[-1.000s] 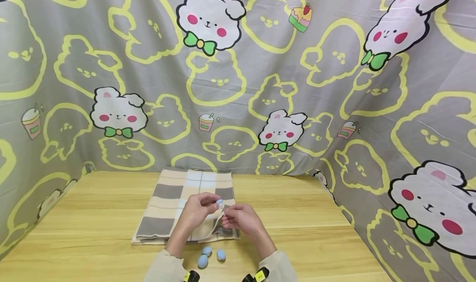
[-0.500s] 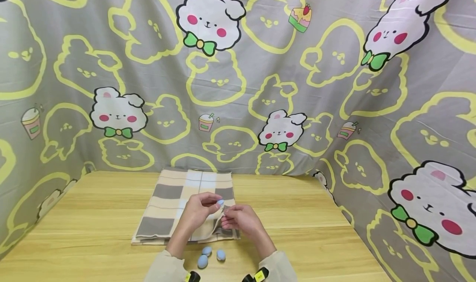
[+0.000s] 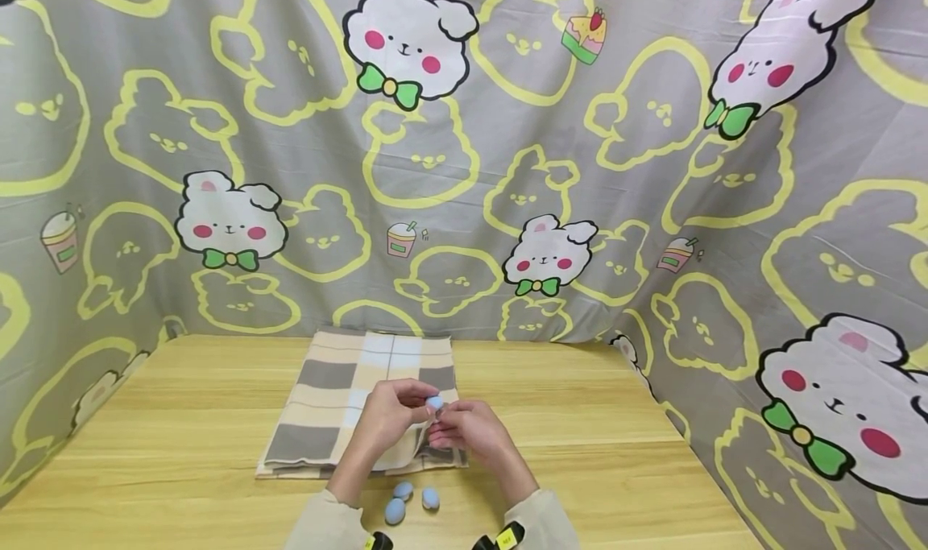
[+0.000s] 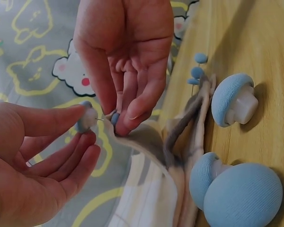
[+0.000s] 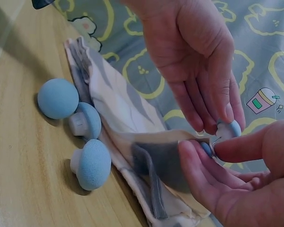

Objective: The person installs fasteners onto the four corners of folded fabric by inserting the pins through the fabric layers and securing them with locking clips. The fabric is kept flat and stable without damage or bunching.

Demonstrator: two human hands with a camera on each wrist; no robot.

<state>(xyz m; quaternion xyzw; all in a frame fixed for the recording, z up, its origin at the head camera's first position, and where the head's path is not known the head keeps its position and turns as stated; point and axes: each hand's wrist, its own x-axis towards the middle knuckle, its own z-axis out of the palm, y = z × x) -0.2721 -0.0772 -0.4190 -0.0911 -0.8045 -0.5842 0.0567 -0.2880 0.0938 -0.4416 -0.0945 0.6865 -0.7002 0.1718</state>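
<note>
While both hands meet above the checked cloth, a blue pin is pinched at its lifted corner.

Left hand pinches a blue mushroom-headed pin between thumb and fingers, its thin metal shaft lying roughly level and pointing toward the right hand. That hand's fingers curl round a second small blue piece and the raised corner of the checked cloth, a soft woven fabric in beige, grey and white squares, folded flat on the wooden desk. Just in front of the cloth's near edge lie three more blue pins, rounded ribbed caps on short pale stems, close together.
</note>
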